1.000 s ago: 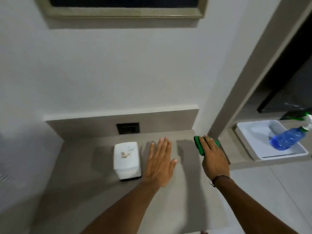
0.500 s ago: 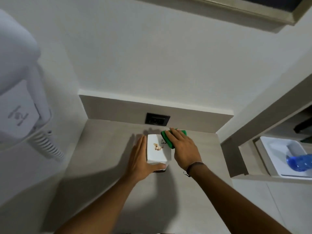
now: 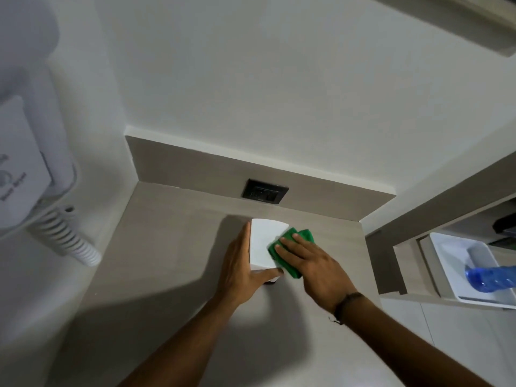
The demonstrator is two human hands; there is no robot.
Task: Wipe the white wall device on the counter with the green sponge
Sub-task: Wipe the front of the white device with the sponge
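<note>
A small white box-shaped device (image 3: 262,241) sits on the grey counter (image 3: 173,247) below a black wall socket. My left hand (image 3: 241,268) clasps its left side, with the thumb along its near edge. My right hand (image 3: 310,263) presses a green sponge (image 3: 290,241) flat onto the device's top right part. The sponge hangs partly over the device's right edge. The hand and sponge hide the device's right side.
A black socket (image 3: 265,191) is set in the backsplash behind the device. A white wall-mounted hair dryer (image 3: 25,152) with a coiled cord (image 3: 69,241) hangs at the left. At the right, a white tray (image 3: 446,247) holds a blue spray bottle (image 3: 488,277).
My right hand carried the sponge from the counter's right edge onto the device and slid it toward me across the top. My left hand moved from flat on the counter to gripping the device.
</note>
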